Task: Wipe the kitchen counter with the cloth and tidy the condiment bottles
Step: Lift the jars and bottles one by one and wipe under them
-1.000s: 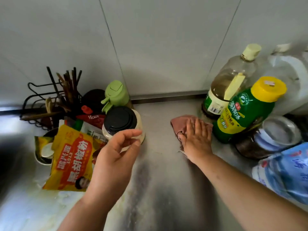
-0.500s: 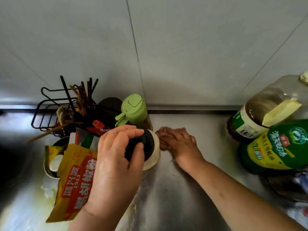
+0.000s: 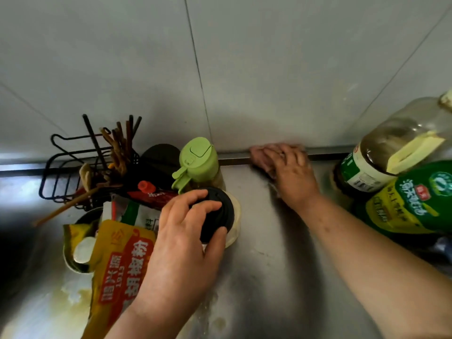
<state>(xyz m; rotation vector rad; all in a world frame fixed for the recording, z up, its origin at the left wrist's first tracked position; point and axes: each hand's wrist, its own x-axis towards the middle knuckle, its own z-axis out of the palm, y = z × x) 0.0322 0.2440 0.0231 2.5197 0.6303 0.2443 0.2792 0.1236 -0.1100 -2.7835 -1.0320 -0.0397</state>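
Jar (image 3: pixel 234 225), black-lidded, upright with lid facing up, left of centre on counter (image 3: pixel 269 277): left hand (image 3: pixel 181 245) grips the lid from above, fingers and thumb curled round it. Cloth (image 3: pixel 256 154), pink, long axis along back wall (image 3: pixel 269 81): pressed under right hand (image 3: pixel 293 174), fingers straight, protruding left of fingertips.

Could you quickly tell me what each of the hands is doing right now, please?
Left hand: closed, gripping the black jar lid.
Right hand: open, pressing the pink cloth on the counter.

Pale grey tiled wall (image 3: pixel 122 57), thin dark grout lines (image 3: pixel 198 69), metal trim strip (image 3: pixel 234 160) at its foot, soft light
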